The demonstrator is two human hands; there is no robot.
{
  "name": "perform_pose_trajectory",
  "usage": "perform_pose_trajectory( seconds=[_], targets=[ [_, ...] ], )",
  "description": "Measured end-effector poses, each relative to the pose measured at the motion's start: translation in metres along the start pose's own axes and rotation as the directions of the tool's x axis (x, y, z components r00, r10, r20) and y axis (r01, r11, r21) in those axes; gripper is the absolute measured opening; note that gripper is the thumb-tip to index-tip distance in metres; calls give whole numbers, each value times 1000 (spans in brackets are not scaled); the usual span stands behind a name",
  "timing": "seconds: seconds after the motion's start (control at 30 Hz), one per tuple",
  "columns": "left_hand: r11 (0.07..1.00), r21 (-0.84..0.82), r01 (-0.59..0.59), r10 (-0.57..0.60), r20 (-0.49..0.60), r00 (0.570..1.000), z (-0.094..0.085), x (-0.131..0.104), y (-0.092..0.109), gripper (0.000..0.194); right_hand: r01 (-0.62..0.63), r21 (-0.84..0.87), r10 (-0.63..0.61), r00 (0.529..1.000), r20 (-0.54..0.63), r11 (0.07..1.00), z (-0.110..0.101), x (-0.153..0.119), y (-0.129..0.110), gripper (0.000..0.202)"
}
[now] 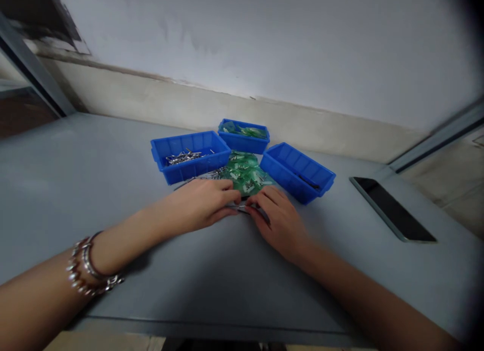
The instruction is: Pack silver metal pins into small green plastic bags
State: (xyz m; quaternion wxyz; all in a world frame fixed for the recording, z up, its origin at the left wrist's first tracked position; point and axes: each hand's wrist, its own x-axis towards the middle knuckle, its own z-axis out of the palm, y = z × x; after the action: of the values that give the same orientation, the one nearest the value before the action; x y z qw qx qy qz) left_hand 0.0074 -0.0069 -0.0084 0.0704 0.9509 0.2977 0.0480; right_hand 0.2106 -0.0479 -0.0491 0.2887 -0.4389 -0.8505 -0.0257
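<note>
In the middle of the table, my left hand (pixel 209 199) and my right hand (pixel 278 220) meet with fingertips pinched. Between them runs a thin silvery metal piece (pixel 241 207), held at both ends; its exact kind is too small to tell. A narrow dark strip shows just under it by my right fingers. Right behind the fingers lies a green plastic sheet or bag (pixel 244 172) strewn with small metal parts and pale slips. More slim metal parts (pixel 217 173) lie beside its left edge, partly behind my left hand.
A blue bin (pixel 196 164) of loose metal parts stands at left. Another blue bin (pixel 244 143) at the back holds green plastic bags. The right blue bin (pixel 297 174) has dark thin items inside. A phone (pixel 393 210) lies farther right. A wall bounds the grey table (pixel 212 280).
</note>
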Motion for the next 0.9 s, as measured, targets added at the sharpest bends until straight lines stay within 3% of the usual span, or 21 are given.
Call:
perform_pose_trajectory(
  seconds=[0.13,0.27,0.9],
  targets=[
    [1000,-9,5,-5,-6,1000,0,0,1,21,26,64,-18,992,-121,998,2,1,-1,20],
    [1000,-1,-13,13,-29,999,1,-1,-1,25,49,76,-35,985,-170,996,1,2,-1,18],
    [999,34,-1,7,-169,986,-2,1,-1,22,-40,84,47,995,-91,996,-2,1,0,23]
  ],
)
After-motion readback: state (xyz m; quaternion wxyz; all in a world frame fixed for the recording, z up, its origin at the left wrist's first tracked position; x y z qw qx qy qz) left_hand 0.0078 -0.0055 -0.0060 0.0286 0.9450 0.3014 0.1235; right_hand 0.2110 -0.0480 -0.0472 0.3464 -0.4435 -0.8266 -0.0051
